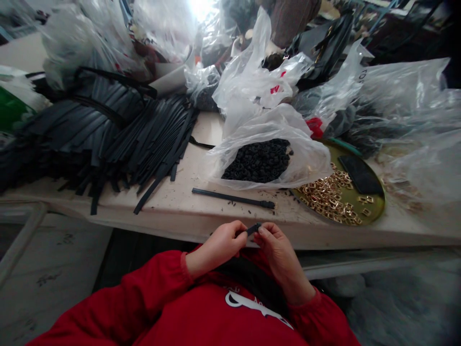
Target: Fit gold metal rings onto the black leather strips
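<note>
Just off the table's front edge, a black strap point(252, 228) runs between my two hands. My left hand point(227, 239) is closed round one part of it. At its other end, the fingertips of my right hand point(276, 244) pinch the strap; whether a loop or buckle sits under them I cannot tell. Another black strap point(230, 196) lies flat on the table just beyond, with a gold buckle point(274, 205) at its right end. Behind it, an open plastic bag point(306, 161) holds many small black loops point(257, 161).
Bundled black straps point(144, 139) cover the table's left side, some ends overhanging the front edge. To the right, a gold-coloured tray point(376, 209) carries small gold buckles point(333, 197) and a dark phone-like slab point(360, 174). Clear plastic bags point(248, 86) crowd the back.
</note>
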Tool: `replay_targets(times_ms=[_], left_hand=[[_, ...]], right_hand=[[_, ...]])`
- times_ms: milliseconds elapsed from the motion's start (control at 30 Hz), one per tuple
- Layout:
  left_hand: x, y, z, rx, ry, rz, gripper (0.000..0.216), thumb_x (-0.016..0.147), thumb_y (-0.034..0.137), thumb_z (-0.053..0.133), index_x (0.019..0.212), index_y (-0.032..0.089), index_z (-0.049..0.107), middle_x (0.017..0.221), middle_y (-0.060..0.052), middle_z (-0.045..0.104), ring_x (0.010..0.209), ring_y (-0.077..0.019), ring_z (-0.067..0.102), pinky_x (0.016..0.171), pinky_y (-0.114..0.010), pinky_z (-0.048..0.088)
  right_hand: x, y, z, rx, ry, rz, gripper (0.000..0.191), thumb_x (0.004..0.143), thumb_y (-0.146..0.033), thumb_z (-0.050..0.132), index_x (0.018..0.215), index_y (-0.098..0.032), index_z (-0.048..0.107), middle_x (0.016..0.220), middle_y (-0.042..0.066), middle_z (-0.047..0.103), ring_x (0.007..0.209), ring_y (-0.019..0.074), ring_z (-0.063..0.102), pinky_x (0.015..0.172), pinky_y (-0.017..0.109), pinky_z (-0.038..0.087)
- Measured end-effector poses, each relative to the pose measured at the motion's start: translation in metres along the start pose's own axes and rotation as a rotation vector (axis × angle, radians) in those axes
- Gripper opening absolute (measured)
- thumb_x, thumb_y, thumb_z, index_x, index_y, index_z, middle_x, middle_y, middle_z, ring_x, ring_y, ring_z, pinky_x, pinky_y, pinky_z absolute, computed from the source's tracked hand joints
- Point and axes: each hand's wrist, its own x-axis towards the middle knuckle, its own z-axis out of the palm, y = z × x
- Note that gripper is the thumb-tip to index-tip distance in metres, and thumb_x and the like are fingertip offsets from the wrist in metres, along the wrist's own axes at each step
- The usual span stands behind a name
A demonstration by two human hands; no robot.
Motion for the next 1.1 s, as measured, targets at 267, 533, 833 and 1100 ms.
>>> replay_targets(times_ms=[267,533,833,1100], left_hand=[[0.007,0.001,-0.006,0.215,0.130,0.152,0.022,0.082,0.028,0.040,0.073,0.017,0.056,0.066,0.000,0.059,0.062,-0.0126,0.052,0.055,-0.021,0.035],[0.008,0.002,-0.004,0.368,0.214,0.173,0.018,0.081,0.027,0.043,0.075,0.017,0.058,0.067,-0.001,0.060,0.060,-0.0134,0.052,0.054,-0.022,0.031],[0.007,-0.001,-0.005,0.311,0.172,0.194,0.020,0.080,0.027,0.042,0.072,0.017,0.057,0.064,-0.001,0.057,0.058,-0.0135,0.050,0.052,-0.022,0.031],[0.004,-0.006,-0.003,0.287,0.102,0.204,0.020,0.077,0.024,0.042,0.070,0.016,0.058,0.062,0.000,0.054,0.056,-0.0121,0.046,0.052,-0.022,0.029]], right_hand=[[0.004,-0.003,0.003,-0.067,-0.027,-0.045,0.027,0.063,-0.025,0.071,0.088,-0.023,0.063,0.085,-0.002,0.064,0.067,0.0077,0.057,0.065,0.021,0.046],[0.008,-0.002,0.006,-0.157,-0.040,-0.104,0.023,0.070,-0.033,0.064,0.089,-0.020,0.065,0.093,0.003,0.065,0.080,0.0142,0.059,0.074,0.028,0.047],[0.002,0.004,0.010,-0.398,0.051,-0.383,0.024,0.071,-0.027,0.063,0.094,-0.022,0.064,0.097,0.004,0.067,0.090,0.0195,0.059,0.083,0.037,0.046],[-0.004,0.014,0.004,-0.654,0.040,-0.577,0.023,0.076,-0.022,0.057,0.097,-0.026,0.065,0.098,0.003,0.067,0.092,0.0189,0.059,0.085,0.035,0.044]])
